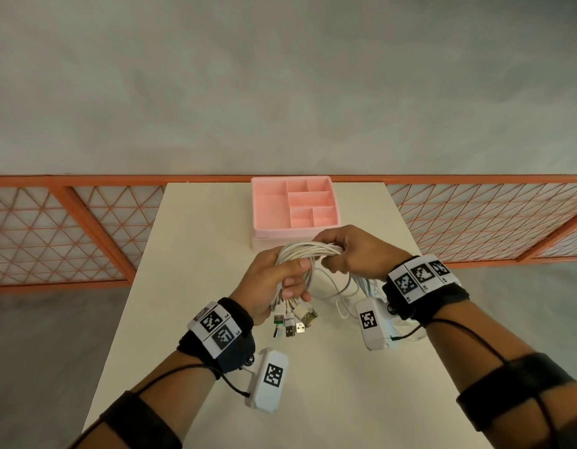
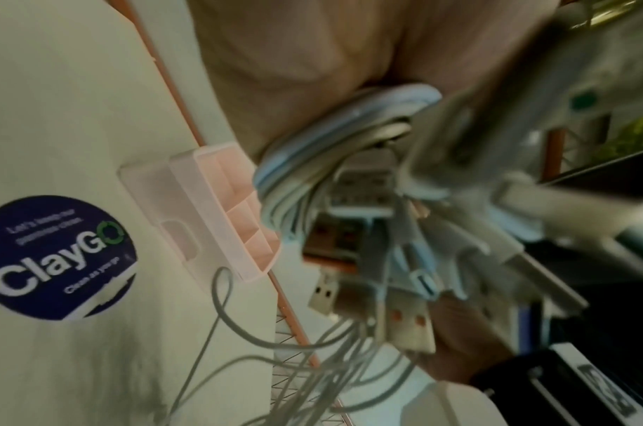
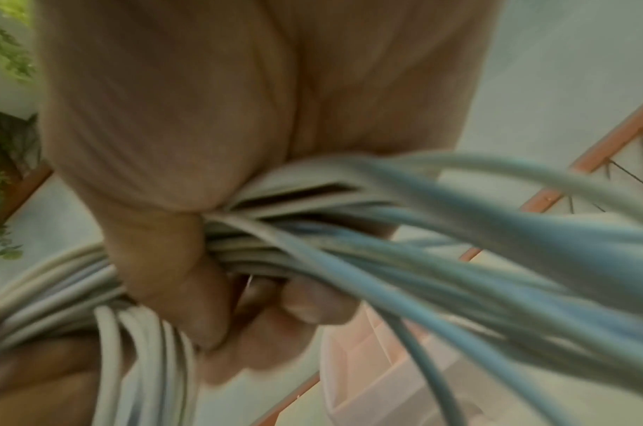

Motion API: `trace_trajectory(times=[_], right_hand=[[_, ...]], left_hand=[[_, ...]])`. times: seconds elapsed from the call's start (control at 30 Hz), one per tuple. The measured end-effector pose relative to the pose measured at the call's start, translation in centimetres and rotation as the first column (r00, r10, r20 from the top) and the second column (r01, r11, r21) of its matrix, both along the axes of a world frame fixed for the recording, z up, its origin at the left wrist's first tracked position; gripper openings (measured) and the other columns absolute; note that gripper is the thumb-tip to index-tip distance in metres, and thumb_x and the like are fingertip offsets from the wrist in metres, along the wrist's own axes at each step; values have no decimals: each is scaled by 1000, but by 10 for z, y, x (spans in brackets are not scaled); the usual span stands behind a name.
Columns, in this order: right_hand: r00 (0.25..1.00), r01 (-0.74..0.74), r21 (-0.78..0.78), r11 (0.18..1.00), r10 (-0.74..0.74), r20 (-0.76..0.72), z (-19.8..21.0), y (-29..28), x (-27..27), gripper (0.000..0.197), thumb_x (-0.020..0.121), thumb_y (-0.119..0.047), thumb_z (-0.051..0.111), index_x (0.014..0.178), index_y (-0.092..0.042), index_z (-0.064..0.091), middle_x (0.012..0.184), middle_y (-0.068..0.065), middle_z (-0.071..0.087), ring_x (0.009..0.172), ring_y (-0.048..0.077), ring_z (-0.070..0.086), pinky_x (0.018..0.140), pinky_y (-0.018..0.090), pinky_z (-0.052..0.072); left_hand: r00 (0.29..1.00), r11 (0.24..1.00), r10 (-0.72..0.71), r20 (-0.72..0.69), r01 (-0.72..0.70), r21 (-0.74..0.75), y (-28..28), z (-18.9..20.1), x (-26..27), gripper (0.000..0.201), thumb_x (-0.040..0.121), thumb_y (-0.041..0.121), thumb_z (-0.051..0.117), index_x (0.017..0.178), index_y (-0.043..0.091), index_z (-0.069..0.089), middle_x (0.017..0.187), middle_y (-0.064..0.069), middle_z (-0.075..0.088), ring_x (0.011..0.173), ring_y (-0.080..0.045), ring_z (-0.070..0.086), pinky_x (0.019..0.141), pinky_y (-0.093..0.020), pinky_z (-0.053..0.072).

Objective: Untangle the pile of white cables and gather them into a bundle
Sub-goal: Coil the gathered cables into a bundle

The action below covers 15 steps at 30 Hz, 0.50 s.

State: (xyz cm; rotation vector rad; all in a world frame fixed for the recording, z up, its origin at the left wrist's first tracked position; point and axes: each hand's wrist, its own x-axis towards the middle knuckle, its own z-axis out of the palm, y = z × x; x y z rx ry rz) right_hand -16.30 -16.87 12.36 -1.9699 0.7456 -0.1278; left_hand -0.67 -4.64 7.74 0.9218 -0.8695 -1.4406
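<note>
A bundle of white cables (image 1: 308, 251) arches between both hands above the cream table (image 1: 196, 254). My left hand (image 1: 274, 280) grips the bundle near its end, with several USB plugs (image 1: 293, 322) hanging below the fist. My right hand (image 1: 348, 251) holds the same cables further along, fingers curled round them. Loose cable loops (image 1: 337, 291) sag to the table between the wrists. The left wrist view shows the cables (image 2: 302, 173) under the palm and blurred plugs (image 2: 404, 317). In the right wrist view the cables (image 3: 312, 236) pass through my closed fingers (image 3: 189, 288).
A pink divided tray (image 1: 271, 205) sits on a pale box at the table's far middle, just beyond the hands. An orange lattice railing (image 1: 86, 228) runs behind the table. A round blue sticker (image 2: 57, 259) lies on the tabletop in the left wrist view.
</note>
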Motion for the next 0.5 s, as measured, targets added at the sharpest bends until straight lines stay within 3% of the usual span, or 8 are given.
trace_trajectory(times=[0.1,0.2,0.27,0.33,0.4,0.5], right_hand=[[996,-20,-11,1000,19,-92,3,-4,-4,7,92,-12,66,86,-14,69,59,0,64,55,15,55,56,24,43],[990,50,-171,984,-71,-120,-1,-10,-5,12,92,-24,68,86,-14,68,53,-4,58,47,9,52,52,19,41],[989,133,-395,909,-147,-6,-8,-10,-3,10,91,-22,68,85,-14,66,56,-9,57,48,6,52,54,22,41],[968,250,-552,796,-205,144,-21,-8,-2,11,90,-19,68,85,-10,63,62,-3,60,56,19,56,56,31,43],[936,351,-575,739,-263,233,-35,-2,-1,16,90,-22,66,86,-7,62,64,5,63,59,30,59,55,38,46],[886,459,-488,742,-341,315,-57,9,-1,30,90,-40,55,87,-10,63,66,5,64,60,27,60,56,40,49]], left_hand=[[999,1000,13,-40,-14,-16,-1,5,0,18,91,13,59,101,2,68,55,0,29,41,-10,33,63,-36,53],[995,1000,13,-97,-14,-13,-2,10,-2,14,91,14,58,82,14,69,53,2,29,41,-10,32,65,-37,53],[990,1000,-2,-142,-2,-25,-4,13,-4,26,92,14,54,70,18,67,51,4,29,41,-10,31,67,-37,51],[984,998,-29,-176,20,-53,-6,19,-6,35,94,14,50,64,21,65,49,5,31,41,-9,31,67,-37,51],[978,996,-51,-203,35,-83,-7,27,-7,36,95,12,47,65,20,65,49,5,32,40,-9,31,65,-36,51],[965,992,-73,-254,44,-120,-10,35,-4,39,97,12,44,62,18,61,48,5,33,40,-9,32,64,-35,51]])
